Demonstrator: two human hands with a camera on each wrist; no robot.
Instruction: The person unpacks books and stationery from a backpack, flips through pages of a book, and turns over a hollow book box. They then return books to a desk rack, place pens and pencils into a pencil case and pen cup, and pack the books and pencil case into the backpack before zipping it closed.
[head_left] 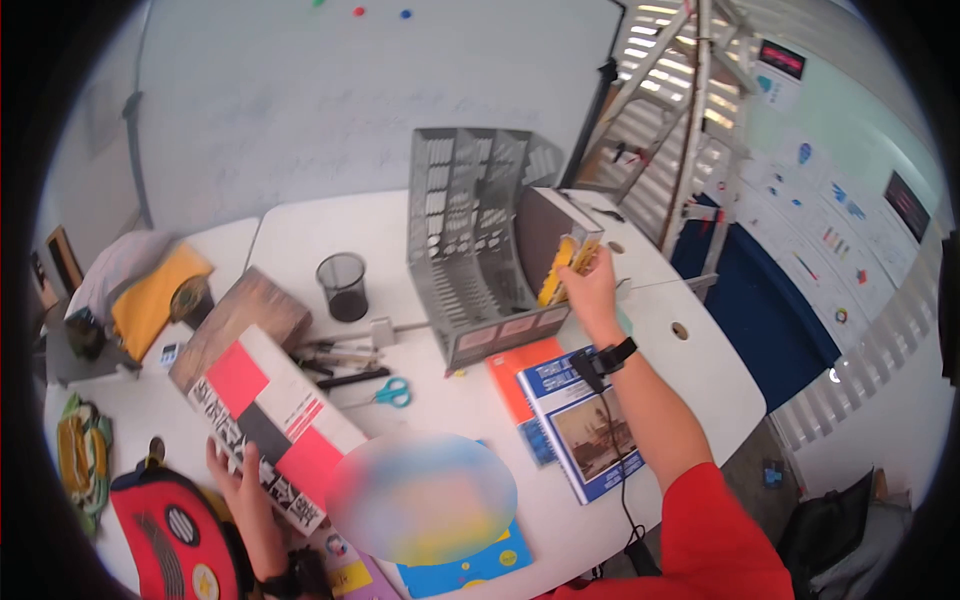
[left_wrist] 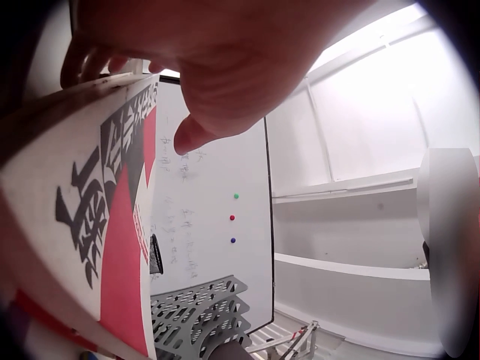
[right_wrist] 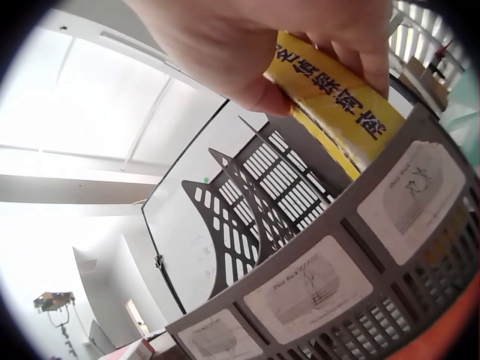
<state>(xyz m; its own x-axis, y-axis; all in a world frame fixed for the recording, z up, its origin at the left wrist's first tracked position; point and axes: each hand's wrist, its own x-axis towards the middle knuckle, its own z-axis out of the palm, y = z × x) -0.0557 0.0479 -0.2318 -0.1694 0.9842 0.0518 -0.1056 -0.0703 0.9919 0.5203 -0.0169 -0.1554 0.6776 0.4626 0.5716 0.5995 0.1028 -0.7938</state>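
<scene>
My right hand (head_left: 592,285) grips a thin yellow book (right_wrist: 330,94) with dark characters on its spine. Its lower end is in the end compartment of the grey file rack (head_left: 480,335), beside a thick dark-covered book (head_left: 545,225). Fingers wrap over the book's top in the right wrist view, the thumb on its near face. On the left, my left hand (head_left: 245,500) rests at the lettered spine of a thick red, white and black book (head_left: 290,405). The left wrist view shows its fingertips at the book's edge and the thumb held apart from the cover.
A mesh pen cup (head_left: 343,285), several pens and teal-handled scissors (head_left: 393,392) lie mid-table. A blue-and-white book (head_left: 580,425) overlaps an orange one (head_left: 510,375) in front of the rack. A brown book (head_left: 245,320) lies behind the red-white one. A red bag (head_left: 175,530) sits lower left.
</scene>
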